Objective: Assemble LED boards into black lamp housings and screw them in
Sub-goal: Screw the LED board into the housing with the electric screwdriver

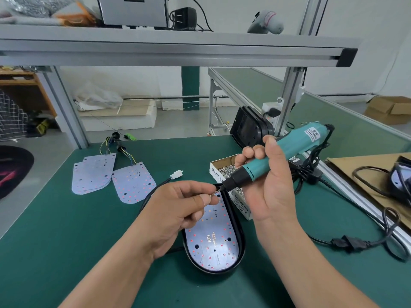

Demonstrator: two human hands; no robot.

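A black lamp housing (pixel 238 223) lies on the green table with a white LED board (pixel 213 243) seated inside it. My left hand (pixel 178 210) hovers over the housing's far end and pinches a small screw (pixel 210 196) between thumb and forefinger. My right hand (pixel 269 178) grips a teal electric screwdriver (pixel 287 150), its black tip pointing down-left and meeting the screw. Spare LED boards (pixel 133 185) with wires lie to the left.
An open cardboard box of screws (pixel 224 170) sits just behind the housing. A second black housing (pixel 249 130) stands at the back right. Power cables and a plug (pixel 347 243) trail on the right. A white connector (pixel 176 174) lies mid-table. An aluminium shelf (pixel 178 52) spans overhead.
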